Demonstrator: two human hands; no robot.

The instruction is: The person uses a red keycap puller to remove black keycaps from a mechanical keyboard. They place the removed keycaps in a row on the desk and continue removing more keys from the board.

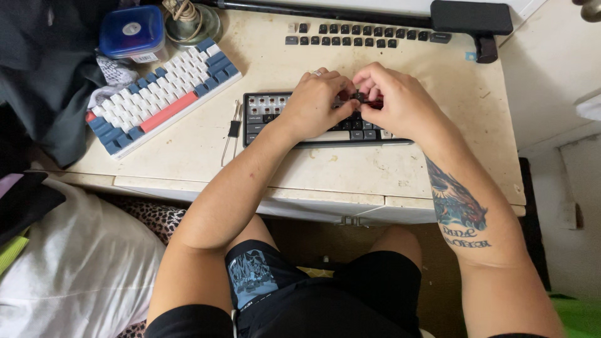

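Black shorts (313,300) with a pale printed patch fill the bottom of the view, and both forearms reach up from there to the cream table (350,172). Left hand (316,103) and right hand (400,100) meet fingertip to fingertip over a small dark keyboard (263,119), pinching something small and dark with a touch of red between them; it may be a keycap or a puller, but the fingers cover too much to say. That keyboard lies flat under both hands, its upper left rows stripped to bare switches, a few dark caps remaining along the left and lower edges, and its whole middle hidden by the hands. Just left of the left hand rests a thin wire tool (233,131) with a black clip. Further left, a white, blue and red keyboard (164,94) sits tilted on the table. Beyond the hands, loose black keycaps (357,35) stand in two rows. Up and left of the hands is a square clear tub with a blue lid (133,34) bearing a round white label. A black flat device (471,17) lies beyond the right hand, partly cut off by the frame.
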